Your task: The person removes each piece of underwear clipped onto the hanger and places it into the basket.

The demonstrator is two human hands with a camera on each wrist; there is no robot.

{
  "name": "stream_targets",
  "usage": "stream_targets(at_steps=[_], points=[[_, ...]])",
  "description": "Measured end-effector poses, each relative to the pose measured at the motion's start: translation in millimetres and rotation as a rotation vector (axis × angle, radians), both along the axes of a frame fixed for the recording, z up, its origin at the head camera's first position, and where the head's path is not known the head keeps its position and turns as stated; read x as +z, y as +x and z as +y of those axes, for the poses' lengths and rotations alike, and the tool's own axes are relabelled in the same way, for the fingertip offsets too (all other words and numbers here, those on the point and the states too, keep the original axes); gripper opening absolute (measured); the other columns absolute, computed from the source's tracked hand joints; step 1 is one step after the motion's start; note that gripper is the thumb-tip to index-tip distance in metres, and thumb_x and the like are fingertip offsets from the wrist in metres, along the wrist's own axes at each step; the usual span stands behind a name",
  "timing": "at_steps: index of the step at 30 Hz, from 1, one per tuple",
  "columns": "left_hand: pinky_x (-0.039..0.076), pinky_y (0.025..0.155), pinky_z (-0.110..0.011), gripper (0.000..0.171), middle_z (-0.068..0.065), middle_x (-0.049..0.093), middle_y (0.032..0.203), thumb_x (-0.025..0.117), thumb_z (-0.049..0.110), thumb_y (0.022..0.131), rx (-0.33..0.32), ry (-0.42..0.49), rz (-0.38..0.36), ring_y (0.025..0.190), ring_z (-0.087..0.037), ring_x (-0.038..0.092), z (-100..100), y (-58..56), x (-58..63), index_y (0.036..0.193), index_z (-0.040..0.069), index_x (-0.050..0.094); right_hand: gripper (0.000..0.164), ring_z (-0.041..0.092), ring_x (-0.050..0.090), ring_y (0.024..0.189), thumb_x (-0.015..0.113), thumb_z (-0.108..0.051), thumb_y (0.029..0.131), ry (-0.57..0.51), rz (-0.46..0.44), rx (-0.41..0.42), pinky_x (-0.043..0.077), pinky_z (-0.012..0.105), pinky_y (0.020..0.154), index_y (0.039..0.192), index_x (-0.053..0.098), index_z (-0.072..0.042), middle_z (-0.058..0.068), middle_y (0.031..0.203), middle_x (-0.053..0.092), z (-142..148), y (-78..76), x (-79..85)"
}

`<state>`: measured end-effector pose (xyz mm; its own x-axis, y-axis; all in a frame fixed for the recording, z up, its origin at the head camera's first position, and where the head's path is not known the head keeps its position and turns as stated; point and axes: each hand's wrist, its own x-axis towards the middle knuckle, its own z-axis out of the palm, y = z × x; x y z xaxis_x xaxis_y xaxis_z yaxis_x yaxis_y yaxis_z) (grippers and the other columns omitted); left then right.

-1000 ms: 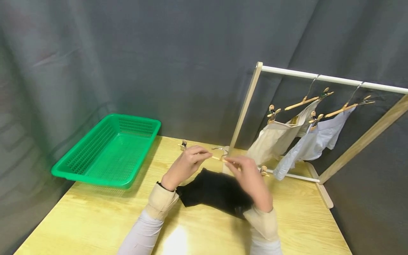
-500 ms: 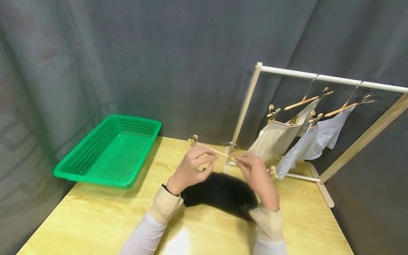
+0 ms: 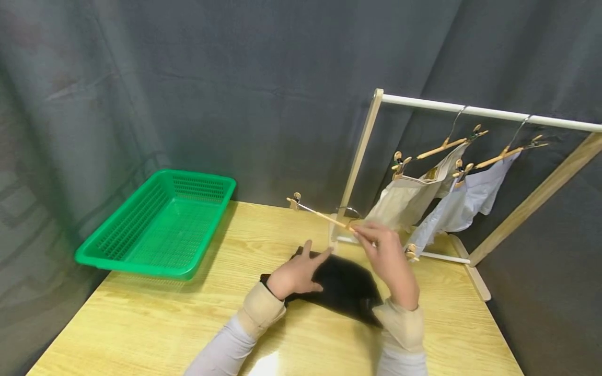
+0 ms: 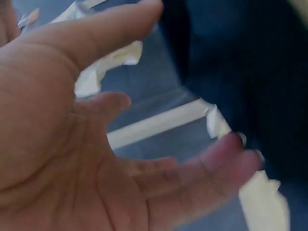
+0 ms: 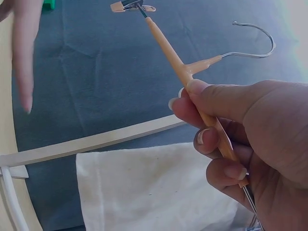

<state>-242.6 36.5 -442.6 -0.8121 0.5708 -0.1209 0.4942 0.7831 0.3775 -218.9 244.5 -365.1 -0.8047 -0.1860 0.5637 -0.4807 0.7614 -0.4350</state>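
Note:
My right hand (image 3: pixel 389 258) grips the wooden bar of a clip hanger (image 3: pixel 329 218) above the table. In the right wrist view the thumb and curled fingers wrap the hanger bar (image 5: pixel 166 43) beside its metal hook, and one clip (image 5: pixel 129 6) shows at the far end. On the table below lies a black garment (image 3: pixel 350 292), partly covered by my left hand (image 3: pixel 297 272). The fingers of that hand are spread over the garment's left part. The left wrist view shows the dark cloth (image 4: pixel 226 62) at the tips of the spread fingers.
A green plastic basket (image 3: pixel 199 250) stands at the table's left. To the right is a clothes rack (image 3: pixel 364 141) with a white rail. Beige shorts (image 3: pixel 397 201) and a light-blue garment (image 3: pixel 479 190) hang there on clip hangers. A grey curtain (image 3: pixel 282 104) runs behind.
My left hand has let go of the hanger and come down onto the black garment, fingers spreading. My right hand has moved slightly right with the hanger.

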Motion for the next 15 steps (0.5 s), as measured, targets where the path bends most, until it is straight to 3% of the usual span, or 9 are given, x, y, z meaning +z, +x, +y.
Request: stream_targets(at_steps=[3, 9, 15], points=[[0.052, 0.06, -0.027, 0.094, -0.025, 0.016, 0.156, 0.078, 0.038, 0.081, -0.002, -0.063, 0.034, 0.092, -0.031, 0.064, 8, 2.6, -9.6, 0.153, 0.041, 0.018, 0.02, 0.018, 0.064, 0.078, 0.07, -0.005, 0.087, 0.009, -0.016, -0.002, 0.054, 0.034, 0.065, 0.107, 0.074, -0.004, 0.009, 0.097, 0.072, 1, -1.4, -0.2], [0.051, 0.048, -0.028, 0.085, -0.017, 0.026, 0.152, 0.078, 0.039, 0.08, 0.036, -0.176, 0.109, 0.109, -0.037, 0.057, 25, 14.1, -25.5, 0.149, 0.045, 0.029, 0.021, 0.02, 0.067, 0.08, 0.07, -0.006, 0.087, 0.01, 0.001, -0.008, 0.056, 0.036, 0.066, 0.107, 0.075, -0.005, 0.011, 0.098, 0.073, 3, -2.0, -0.8], [0.056, 0.065, -0.058, 0.093, -0.017, 0.049, 0.133, 0.077, 0.033, 0.082, 0.071, -0.235, 0.102, 0.114, -0.037, 0.054, 32, 20.6, -36.2, 0.15, 0.052, 0.015, 0.019, 0.021, 0.07, 0.082, 0.071, -0.004, 0.085, -0.007, 0.049, 0.024, 0.058, 0.036, 0.068, 0.104, 0.075, -0.004, 0.011, 0.099, 0.073, 6, -5.3, -5.8]])
